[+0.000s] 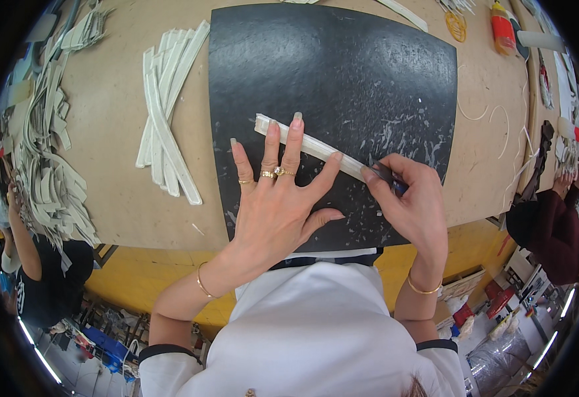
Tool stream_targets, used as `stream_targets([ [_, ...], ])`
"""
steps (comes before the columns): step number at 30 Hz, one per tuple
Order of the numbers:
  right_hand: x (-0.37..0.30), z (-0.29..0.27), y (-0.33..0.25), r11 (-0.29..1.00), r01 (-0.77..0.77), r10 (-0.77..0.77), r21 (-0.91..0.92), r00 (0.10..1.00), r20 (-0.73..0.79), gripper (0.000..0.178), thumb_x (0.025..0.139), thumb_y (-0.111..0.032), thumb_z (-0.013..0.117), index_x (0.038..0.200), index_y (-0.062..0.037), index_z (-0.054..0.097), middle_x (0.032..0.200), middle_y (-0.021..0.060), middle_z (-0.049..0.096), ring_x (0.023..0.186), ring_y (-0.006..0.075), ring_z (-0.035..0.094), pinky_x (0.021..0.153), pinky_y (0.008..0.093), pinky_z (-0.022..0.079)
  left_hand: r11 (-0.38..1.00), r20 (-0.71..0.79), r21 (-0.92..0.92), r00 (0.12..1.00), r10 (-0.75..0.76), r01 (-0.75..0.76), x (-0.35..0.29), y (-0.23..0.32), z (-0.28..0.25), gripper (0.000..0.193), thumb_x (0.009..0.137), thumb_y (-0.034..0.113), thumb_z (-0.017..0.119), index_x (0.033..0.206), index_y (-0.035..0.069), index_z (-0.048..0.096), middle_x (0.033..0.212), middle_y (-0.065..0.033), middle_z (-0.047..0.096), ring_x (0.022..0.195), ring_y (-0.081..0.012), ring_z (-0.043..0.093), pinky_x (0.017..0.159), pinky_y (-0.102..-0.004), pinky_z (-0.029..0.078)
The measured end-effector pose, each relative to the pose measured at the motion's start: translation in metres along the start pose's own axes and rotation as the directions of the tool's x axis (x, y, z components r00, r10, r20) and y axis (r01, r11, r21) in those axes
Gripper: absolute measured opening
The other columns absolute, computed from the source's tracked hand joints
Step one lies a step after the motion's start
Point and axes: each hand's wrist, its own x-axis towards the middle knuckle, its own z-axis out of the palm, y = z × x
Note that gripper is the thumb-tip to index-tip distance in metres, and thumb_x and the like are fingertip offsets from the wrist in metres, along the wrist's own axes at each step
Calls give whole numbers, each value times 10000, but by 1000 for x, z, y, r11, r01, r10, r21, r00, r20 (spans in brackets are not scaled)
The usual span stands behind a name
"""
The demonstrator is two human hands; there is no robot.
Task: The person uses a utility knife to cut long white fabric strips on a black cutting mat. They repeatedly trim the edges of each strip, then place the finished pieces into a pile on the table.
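The left hand (273, 198) lay flat on a black mat (369, 73), with the fingers spread apart and not closed around anything. Its fingertips pressed down on a pale strip (312, 147), which lay slanted on the mat, the far end up to the left and the near end down to the right. The hand wore rings on two fingers and a thin bracelet on the wrist.

The right hand (412, 202) was closed around a small dark tool (390, 177), held between thumb and fingers. The tip of the tool was at the lower right end of the strip, touching it or just beside it; which one could not be told. This wrist had a gold bangle.

The mat rested on a brown table (111, 185). To the left of the mat, well apart from the hands, a bundle (167, 112) of the same pale strips lay on the table. Farther left there was a big heap (48, 165) of strips near the edge of the table. At the far right corner stood an orange bottle (503, 30), and some thin cords (501, 129) lay on the table near it.

Another person in a black shirt (54, 278) was at the left edge, and one in a dark red sleeve (554, 225) was at the right
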Motion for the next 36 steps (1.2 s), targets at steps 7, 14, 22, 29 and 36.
stream_targets([
  [7, -1, 1, -4, 1000, -13, 13, -7, 1000, -4, 212, 850, -207, 697, 800, -1, 694, 536, 68, 529, 469, 169, 476, 499, 323, 372, 1000, -32, 11, 999, -19, 19, -1, 1, 2, 701, 802, 590, 704, 1425, 310, 547, 1628, -277, 116, 1483, -538, 77, 1075, -774, 12],
  [14, 9, 17, -20, 992, 124, -124, -14, 990, -66, 225, 878, -212, 706, 792, -6, 677, 544, 59, 515, 477, 139, 440, 493, 306, 347, 1000, -94, -12, 996, -4, 3, -4, -19, -2, 715, 863, 469, 695, 1487, 211, 461, 1638, -179, 200, 1497, -457, 156, 1135, -684, 142],
  [22, 16, 10, -28, 992, 102, -102, -73, 995, 10, 191, 857, -221, 691, 831, -35, 725, 576, 82, 626, 519, 238, 627, 549, 342, 471, 996, -124, -24, 989, 83, -86, -3, -16, 4, 756, 884, 351, 695, 1476, -13, 397, 1597, -177, 299, 1471, -348, 305, 1169, -517, 284],
  [29, 17, 12, -25, 995, 93, -93, -48, 996, 2, 193, 850, -215, 696, 822, -24, 712, 580, 79, 608, 517, 221, 587, 545, 343, 449, 987, -112, -131, 991, 74, -88, -4, -8, 11, 845, 837, 400, 749, 1514, 63, 373, 1625, -166, 246, 1487, -483, 165, 1165, -637, 150],
  [36, 16, 11, -27, 996, 65, -64, -65, 998, 18, 178, 837, -206, 687, 847, -29, 709, 580, 78, 605, 530, 224, 596, 552, 348, 456, 999, -111, -33, 994, 19, -23, -9, -8, 8, 735, 826, 491, 719, 1473, 232, 486, 1624, -227, 204, 1486, -471, 178, 1143, -633, 195],
])
